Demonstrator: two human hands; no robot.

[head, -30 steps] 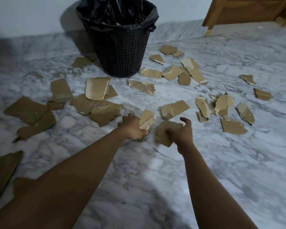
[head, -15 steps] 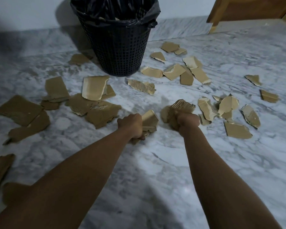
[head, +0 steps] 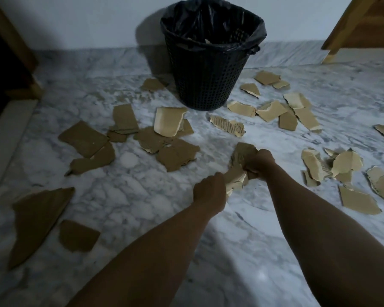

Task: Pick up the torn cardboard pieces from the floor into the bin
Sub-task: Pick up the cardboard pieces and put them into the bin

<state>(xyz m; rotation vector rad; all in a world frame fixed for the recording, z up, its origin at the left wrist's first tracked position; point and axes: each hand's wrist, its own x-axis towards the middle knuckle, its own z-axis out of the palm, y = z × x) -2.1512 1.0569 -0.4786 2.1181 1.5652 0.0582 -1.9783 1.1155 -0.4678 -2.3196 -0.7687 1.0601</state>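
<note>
Both fists were closed on crumpled cardboard: the left hand (head: 208, 191) gripped a pale wad (head: 235, 181), the right hand (head: 258, 161) a darker one (head: 242, 152). Other pieces (head: 169, 121) littered the floor (head: 142, 196) before the bin (head: 208, 80).

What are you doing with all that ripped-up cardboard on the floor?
A person is cleaning up torn cardboard from the marble floor. The left hand and the right hand are each closed on a bunch of cardboard pieces, held close together. The black bin stands ahead by the wall with a few scraps inside. Many pieces still lie scattered on both sides.
</note>
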